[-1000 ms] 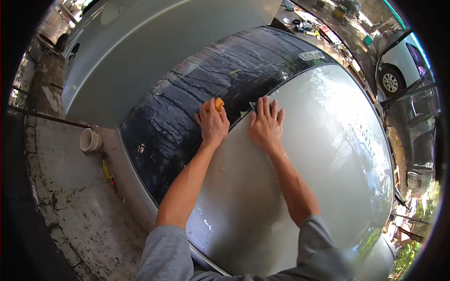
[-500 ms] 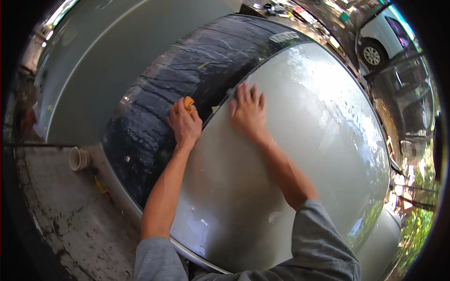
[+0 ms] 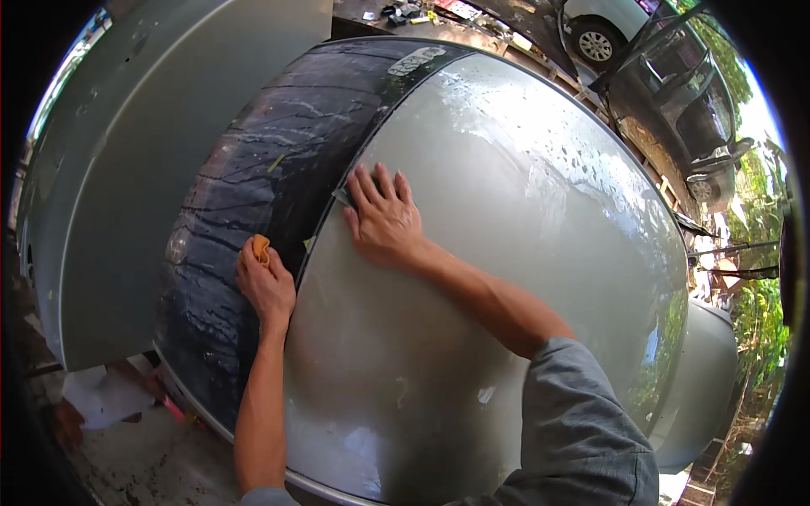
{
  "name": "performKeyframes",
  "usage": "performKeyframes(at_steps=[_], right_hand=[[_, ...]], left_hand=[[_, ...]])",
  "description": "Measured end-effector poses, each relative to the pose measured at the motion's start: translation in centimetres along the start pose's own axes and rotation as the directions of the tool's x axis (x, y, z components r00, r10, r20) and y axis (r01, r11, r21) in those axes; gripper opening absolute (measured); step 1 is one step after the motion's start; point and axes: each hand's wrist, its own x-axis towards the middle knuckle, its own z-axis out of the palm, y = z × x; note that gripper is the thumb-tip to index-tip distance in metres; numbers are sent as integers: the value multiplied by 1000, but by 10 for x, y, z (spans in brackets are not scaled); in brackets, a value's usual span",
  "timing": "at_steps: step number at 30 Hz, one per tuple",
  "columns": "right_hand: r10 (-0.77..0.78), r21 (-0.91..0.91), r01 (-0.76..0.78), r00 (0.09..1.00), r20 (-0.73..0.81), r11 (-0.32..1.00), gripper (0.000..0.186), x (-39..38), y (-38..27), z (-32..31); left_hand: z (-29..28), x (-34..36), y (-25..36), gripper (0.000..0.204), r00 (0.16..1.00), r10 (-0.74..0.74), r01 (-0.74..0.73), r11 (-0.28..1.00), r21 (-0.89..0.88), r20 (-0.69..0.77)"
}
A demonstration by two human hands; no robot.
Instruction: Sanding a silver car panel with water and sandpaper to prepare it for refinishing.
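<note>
Glossy silver panel (image 3: 523, 253) bears spread right grip (image 3: 386, 221); left grip (image 3: 267, 284) pinches crumpled orange cloth (image 3: 261, 250).

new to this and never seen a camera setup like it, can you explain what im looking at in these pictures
There's no machine here: these are a person's own bare hands. The view comes from the left one of two wide fisheye cameras worn on the head, looking down, so straight edges bend. The left hand holds a bunched orange cloth-like piece over a dark, streaked panel. The right hand lies on a smooth silver panel, apparently vehicle bodywork, with a thin, small piece at its fingertips; its material is unclear. A small green strip lies on the dark panel.
</note>
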Motion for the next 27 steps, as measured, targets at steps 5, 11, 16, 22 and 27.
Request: performKeyframes(at_steps=[5,11,16,22,27], right_hand=[[160,-64,-164,984,-73,984,58,55,43,-5],[155,-2,-155,988,-19,988,60,80,69,-9],[206,-21,-207,978,-9,978,60,107,106,-19],[186,-8,-186,981,48,983,62,112,129,-26],[113,-53,-111,993,34,992,60,77,160,-33]], left_hand=[[-4,2,11,41,999,-22,23,999,-27,39],[-3,4,6,43,997,-43,46,998,-48,58],[-9,0,5,42,998,-16,20,998,-68,59],[-5,0,4,41,999,4,-1,999,-46,50],[-12,-1,-4,42,996,-21,22,1000,-4,85]])
